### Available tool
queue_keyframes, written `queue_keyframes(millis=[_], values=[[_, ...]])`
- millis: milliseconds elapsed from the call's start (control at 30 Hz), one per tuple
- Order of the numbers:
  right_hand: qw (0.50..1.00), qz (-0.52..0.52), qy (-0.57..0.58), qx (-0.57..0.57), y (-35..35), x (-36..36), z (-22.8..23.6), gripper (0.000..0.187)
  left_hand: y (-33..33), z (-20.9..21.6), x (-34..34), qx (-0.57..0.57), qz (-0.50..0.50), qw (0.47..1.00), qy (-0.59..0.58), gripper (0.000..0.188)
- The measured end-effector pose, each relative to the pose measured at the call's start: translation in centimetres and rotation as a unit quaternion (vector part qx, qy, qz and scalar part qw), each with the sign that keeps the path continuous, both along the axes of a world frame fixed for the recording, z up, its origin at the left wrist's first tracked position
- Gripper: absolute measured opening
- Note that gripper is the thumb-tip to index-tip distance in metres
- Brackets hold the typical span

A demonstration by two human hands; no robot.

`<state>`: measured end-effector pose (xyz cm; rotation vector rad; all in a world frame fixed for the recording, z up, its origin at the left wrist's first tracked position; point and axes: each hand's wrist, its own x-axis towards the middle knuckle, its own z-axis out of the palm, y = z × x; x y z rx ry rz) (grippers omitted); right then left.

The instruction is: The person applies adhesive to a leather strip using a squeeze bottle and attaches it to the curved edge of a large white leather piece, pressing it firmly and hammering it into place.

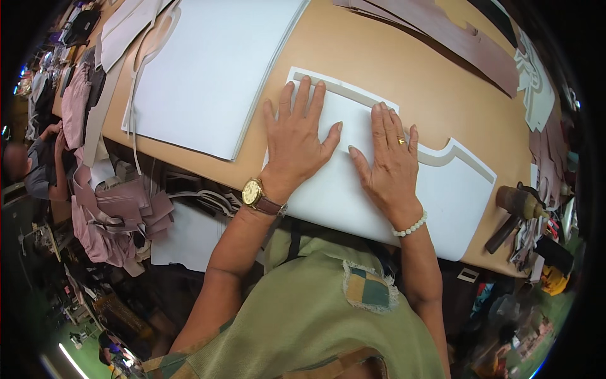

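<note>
Flat on the table in front of me lies a large white sheet piece [341, 189], shaped like a pattern part, with a notched far right edge. A narrow grey strip [356, 96] runs along its far edge, and more grey shows at the right notch. My left hand [297, 139] presses on the sheet with fingers spread, their tips at the grey strip. Beside it my right hand [391, 158] lies palm down, its fingertips by the strip's right end and thumb apart. Neither hand grips anything. Both palms hide parts of the sheet.
A stack of white sheets [208, 69] lies to the left. Mauve pieces [442, 38] lie at the far right, near cut white shapes [536, 82]. A hammer-like tool [514, 211] rests at the table's right edge. Mauve pieces [120, 202] hang at left, near another person [47, 164].
</note>
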<state>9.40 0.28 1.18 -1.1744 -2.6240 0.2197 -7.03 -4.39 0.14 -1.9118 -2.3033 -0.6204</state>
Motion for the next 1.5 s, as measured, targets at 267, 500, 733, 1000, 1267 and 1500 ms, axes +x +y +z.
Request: queue_keyframes(millis=[267,500,733,1000,1267,1500], values=[[0.998,0.005,0.020,0.062,1.3,-1.2,0.6,0.057,0.3,0.7,0.4,-0.002,-0.021,1.000,0.021,0.061],[0.997,0.006,0.021,0.079,1.3,-0.8,-0.2,0.051,1.3,-0.2,2.3,-0.037,-0.155,0.987,-0.034,0.054],[0.995,-0.008,0.010,0.097,1.2,-0.8,0.0,0.052,0.9,0.3,1.2,-0.035,-0.099,0.994,0.011,0.057],[0.996,-0.007,0.066,0.057,1.2,0.1,0.1,0.050,-0.6,-0.2,-2.3,-0.057,0.039,0.994,0.080,0.064],[0.936,-0.057,0.338,-0.086,2.0,4.8,0.4,0.052,0.1,0.7,1.4,0.017,-0.061,0.997,0.048,0.067],[0.994,-0.054,0.099,-0.011,-3.1,6.1,-0.7,0.059,0.0,-0.1,7.0,-0.045,-0.237,0.970,0.030,0.054]])
